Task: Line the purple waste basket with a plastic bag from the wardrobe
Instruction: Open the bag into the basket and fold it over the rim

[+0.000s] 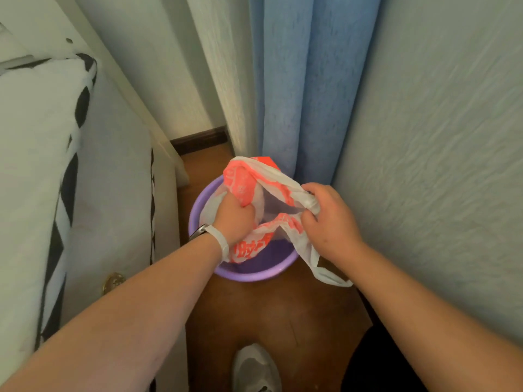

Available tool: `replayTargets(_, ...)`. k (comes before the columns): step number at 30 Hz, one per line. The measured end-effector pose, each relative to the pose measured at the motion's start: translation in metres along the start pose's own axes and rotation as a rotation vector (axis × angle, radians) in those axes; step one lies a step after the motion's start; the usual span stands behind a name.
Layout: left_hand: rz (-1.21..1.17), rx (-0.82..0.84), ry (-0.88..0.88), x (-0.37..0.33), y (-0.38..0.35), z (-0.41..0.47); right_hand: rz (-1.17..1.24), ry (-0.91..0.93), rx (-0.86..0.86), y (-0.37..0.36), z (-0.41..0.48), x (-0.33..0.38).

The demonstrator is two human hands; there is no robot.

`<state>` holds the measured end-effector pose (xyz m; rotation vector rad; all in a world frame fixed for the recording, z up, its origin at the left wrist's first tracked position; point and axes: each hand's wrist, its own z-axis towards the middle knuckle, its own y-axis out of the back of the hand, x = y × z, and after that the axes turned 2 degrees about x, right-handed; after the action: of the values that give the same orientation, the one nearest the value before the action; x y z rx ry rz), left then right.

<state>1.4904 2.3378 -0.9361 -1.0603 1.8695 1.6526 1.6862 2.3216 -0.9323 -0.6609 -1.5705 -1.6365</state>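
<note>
The purple waste basket [249,271] stands on the brown wooden floor [285,309] in a narrow gap, with the white side of a bed [113,193] to our left, a pale textured wall [438,165] to our right and a blue curtain [305,89] hanging just behind it. Over its mouth we hold a plastic bag [243,182], white with orange-red printing, partly opened and partly sunk into the basket. Our left hand [235,219] is closed in a fist on the left part of the bag, knuckles up, pressing that part down inside the rim; a white band and a watch [209,233] sit on that wrist. Our right hand [328,222] has its grip pinched tight on the bag's right edge, bunching the white plastic between thumb and fingers above the basket's right side. One white handle loop [325,273] of the bag dangles below that hand, outside the basket and over the floor. The near rim of the basket is bare, and some of its purple inner wall shows beneath the printed plastic. A patterned black-and-white cover [70,176] lies along the bed's edge, a round brass-coloured fitting [113,281] shows low on its side, and a grey shoe [254,369] rests on the floor below the basket.
</note>
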Motion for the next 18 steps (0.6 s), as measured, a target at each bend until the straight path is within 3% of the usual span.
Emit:
replayTargets(9, 0.531, 0.250, -0.154, 0.034, -0.025, -0.003, -0.045, -0.082, 0.086, -0.017, 0.003, -0.011)
replayTargets(13, 0.331, 0.172, -0.076, 0.024, -0.003, 0.009, -0.077, -0.064, 0.119, -0.013, 0.000, -0.006)
replayTargets(18, 0.369, 0.189, -0.075, 0.011, 0.036, -0.013, -0.128, -0.024, 0.138, -0.002, -0.004, 0.005)
